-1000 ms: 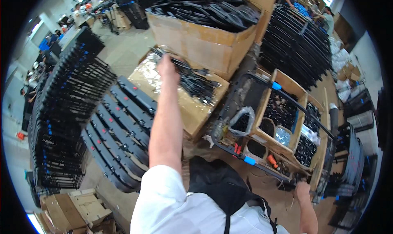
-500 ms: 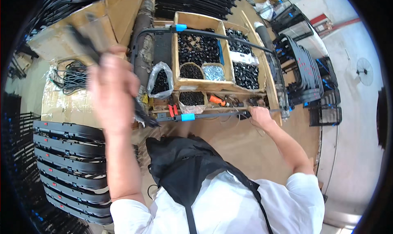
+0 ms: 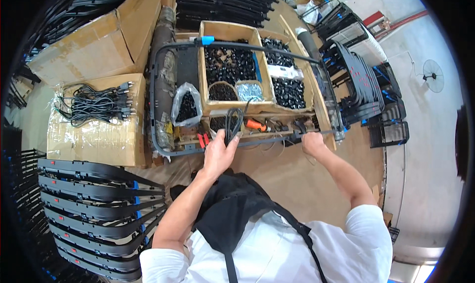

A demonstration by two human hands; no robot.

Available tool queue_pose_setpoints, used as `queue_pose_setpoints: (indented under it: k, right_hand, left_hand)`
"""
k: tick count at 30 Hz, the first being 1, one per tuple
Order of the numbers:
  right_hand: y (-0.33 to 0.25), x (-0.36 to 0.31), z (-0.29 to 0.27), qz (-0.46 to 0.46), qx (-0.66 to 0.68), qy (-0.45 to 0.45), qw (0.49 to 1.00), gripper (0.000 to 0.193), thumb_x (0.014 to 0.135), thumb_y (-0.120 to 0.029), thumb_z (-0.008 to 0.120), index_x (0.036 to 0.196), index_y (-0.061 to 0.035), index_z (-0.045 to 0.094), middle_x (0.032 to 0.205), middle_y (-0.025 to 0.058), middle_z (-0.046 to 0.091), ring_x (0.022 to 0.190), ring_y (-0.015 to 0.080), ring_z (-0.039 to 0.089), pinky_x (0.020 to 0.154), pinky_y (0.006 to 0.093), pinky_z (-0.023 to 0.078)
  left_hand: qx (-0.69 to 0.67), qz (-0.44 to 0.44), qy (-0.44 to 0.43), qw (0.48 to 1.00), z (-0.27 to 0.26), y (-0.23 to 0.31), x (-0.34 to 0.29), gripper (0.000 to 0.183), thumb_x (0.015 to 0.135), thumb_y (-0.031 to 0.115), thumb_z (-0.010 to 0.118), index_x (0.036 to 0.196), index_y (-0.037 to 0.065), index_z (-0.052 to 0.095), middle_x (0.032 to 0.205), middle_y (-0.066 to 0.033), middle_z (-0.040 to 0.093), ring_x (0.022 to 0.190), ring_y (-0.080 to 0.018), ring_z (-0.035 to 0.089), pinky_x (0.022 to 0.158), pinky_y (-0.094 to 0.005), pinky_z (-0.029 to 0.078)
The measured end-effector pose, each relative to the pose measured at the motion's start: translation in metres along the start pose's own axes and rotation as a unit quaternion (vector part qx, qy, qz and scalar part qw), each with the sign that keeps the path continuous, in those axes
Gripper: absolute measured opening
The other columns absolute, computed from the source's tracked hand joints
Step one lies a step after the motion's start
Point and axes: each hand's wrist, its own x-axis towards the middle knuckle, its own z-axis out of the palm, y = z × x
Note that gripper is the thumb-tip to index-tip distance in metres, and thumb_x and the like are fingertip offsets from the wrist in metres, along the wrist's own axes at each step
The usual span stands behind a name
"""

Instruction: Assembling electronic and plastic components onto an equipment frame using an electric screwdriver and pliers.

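A folded black power cord stands up out of my left hand, whose fingers are closed round it above the near edge of the workbench. Lying across the bench is a large black tubular frame with a blue clip on its far bar. My right hand is wrapped round the near bar towards its right end. Beneath my left hand the bar is partly hidden. Red-handled pliers and an orange-handled tool lie in the bench's front tray.
A wooden bin holds black plastic parts and silver screws. Beside it sits a plastic bag of small black pieces. More power cords lie on a cardboard box at left. Curved black parts are stacked below; frames lean at right.
My left hand has swung from the far left, where it was blurred with a dark object, to the bench's near middle, holding the cord. My right hand still grips the bar.
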Motion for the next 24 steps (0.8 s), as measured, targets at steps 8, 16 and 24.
queue_pose_setpoints:
  k: [8,16,24]
  right_hand:
    - [-0.022,-0.010,-0.016,-0.037,0.102,0.151,0.982,0.015,0.093,-0.018,0.062,0.101,-0.0104,0.073,0.095,0.0129,0.079,0.088,0.0302,0.080,0.072,0.0453,0.064]
    - [-0.018,0.021,-0.028,-0.011,0.006,-0.018,1.000,0.032,0.089,-0.024,0.066,0.115,-0.0043,0.064,0.094,0.0192,0.077,0.088,0.0366,0.077,0.073,0.0513,0.062]
    - [-0.032,0.017,-0.016,0.073,0.278,0.039,0.957,0.041,0.097,-0.035,0.066,0.116,0.0008,0.061,0.099,0.0294,0.075,0.100,0.0444,0.074,0.091,0.0547,0.058]
  left_hand:
    - [-0.056,-0.070,-0.043,0.995,-0.011,0.008,-0.006,0.040,0.101,0.037,0.069,0.116,0.000,0.065,0.091,-0.0221,0.073,0.090,-0.0373,0.074,0.079,-0.0469,0.056]
    - [-0.243,-0.140,-0.105,0.954,-0.019,-0.006,-0.004,0.031,0.108,0.032,0.064,0.114,0.003,0.058,0.082,-0.0059,0.071,0.071,-0.0115,0.069,0.058,-0.0297,0.053]
    - [-0.368,-0.081,-0.166,0.911,-0.034,-0.005,-0.028,0.021,0.112,0.025,0.058,0.120,0.005,0.059,0.078,0.0002,0.058,0.068,-0.0114,0.058,0.066,-0.0276,0.051]
